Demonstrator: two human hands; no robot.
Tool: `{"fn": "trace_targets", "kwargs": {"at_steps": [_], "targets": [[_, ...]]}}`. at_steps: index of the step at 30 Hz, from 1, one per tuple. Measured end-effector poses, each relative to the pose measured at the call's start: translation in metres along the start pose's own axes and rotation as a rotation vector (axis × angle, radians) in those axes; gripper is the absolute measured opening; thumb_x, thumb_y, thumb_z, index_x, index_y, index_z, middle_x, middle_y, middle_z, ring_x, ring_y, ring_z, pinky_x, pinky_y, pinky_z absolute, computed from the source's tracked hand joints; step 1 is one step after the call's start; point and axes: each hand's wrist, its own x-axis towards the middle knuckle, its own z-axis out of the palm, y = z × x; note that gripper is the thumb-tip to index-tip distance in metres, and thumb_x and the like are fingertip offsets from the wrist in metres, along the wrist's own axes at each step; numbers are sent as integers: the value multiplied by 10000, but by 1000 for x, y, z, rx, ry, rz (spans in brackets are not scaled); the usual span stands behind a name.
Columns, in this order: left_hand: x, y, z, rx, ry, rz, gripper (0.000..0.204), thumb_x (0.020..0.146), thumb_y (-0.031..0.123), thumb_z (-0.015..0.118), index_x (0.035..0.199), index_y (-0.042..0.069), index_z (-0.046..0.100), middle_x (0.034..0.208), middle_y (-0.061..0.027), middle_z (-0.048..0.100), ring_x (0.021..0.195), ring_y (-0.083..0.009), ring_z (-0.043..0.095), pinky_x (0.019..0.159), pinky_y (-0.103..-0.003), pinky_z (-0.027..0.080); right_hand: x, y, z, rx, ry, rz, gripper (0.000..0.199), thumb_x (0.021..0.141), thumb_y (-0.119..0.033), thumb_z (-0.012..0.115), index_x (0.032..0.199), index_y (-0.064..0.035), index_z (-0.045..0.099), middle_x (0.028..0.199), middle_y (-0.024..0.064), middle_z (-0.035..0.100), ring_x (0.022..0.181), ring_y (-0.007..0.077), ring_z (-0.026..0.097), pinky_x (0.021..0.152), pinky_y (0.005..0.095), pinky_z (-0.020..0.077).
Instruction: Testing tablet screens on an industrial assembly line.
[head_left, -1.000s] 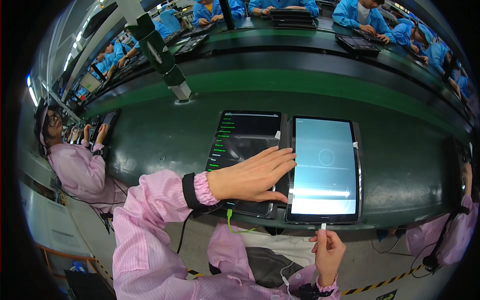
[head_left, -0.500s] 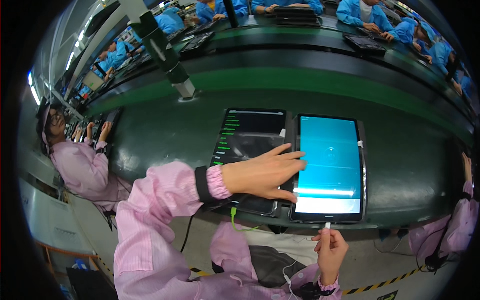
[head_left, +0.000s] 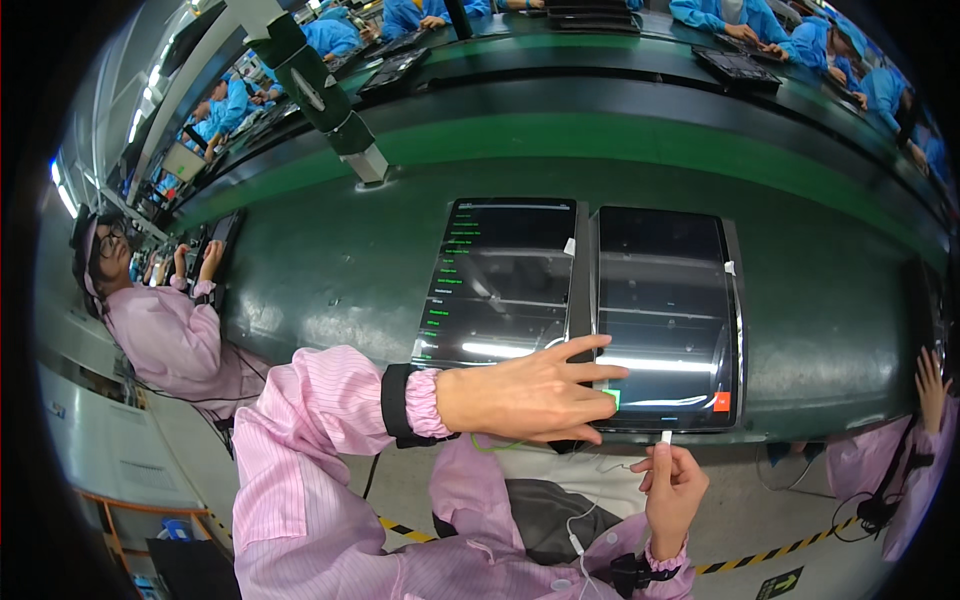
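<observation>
Two tablets lie side by side on a green-topped bench. The right tablet (head_left: 665,300) has a dark screen with a green patch and a red square near its bottom edge. My left hand (head_left: 530,395) reaches across from the left with fingers spread, its fingertips over that tablet's lower left corner, by the green patch. Beneath the right tablet's bottom edge, my right hand (head_left: 675,490) pinches a white cable plug (head_left: 666,438) that meets the edge. The left tablet (head_left: 500,280) shows a list of green lines; my left hand and wrist cover its lower part.
A green-wrapped post (head_left: 320,95) rises from the bench (head_left: 330,270). A person in pink (head_left: 165,320) handles a tablet at the left, and another person's hand (head_left: 932,380) shows at the right rim. Several people in blue work beyond, beside dark devices (head_left: 735,70).
The right tablet's screen has gone from bright blue to dark with green and red patches. My left hand has moved down toward its lower left corner. The right hand still pinches the plug.
</observation>
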Motion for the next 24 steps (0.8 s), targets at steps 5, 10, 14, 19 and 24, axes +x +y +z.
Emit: {"fn": "trace_targets", "kwargs": {"at_steps": [5,10,14,19,24], "targets": [[14,8,3,-2,124,-124,511,757,312,683,1102,-9,485,1229,-182,472,1254,-324,372,1052,-518,260,0,1,0,5,-2,11,254,905,-181,543,829,49,617,613,80,638,455,42,480,438,181,361],[29,20,12,134,93,-204,656,745,137,624,1297,-55,328,1372,-360,200,1288,-497,219,1024,-608,193,-2,7,-7,24,19,-6,243,889,-143,564,785,67,627,590,93,628,468,72,531,424,185,355],[31,29,14,185,112,-239,638,720,9,530,1311,-67,301,1362,-376,195,1277,-512,222,1008,-631,201,-16,7,-16,8,-125,16,241,879,-109,566,735,74,626,565,87,610,475,91,554,423,198,357],[24,33,7,223,133,-283,682,731,62,594,1324,-59,281,1364,-379,173,1284,-512,200,1017,-625,193,-24,7,-9,-227,-28,-416,184,843,-63,570,704,39,635,623,96,610,593,137,571,530,243,412],[-41,23,-18,52,349,-607,976,607,292,808,1354,-12,258,1369,-310,198,1285,-471,206,1039,-525,234,-26,2,32,-213,-124,-605,159,853,-75,549,745,17,623,722,117,622,635,193,564,569,256,427]]}}
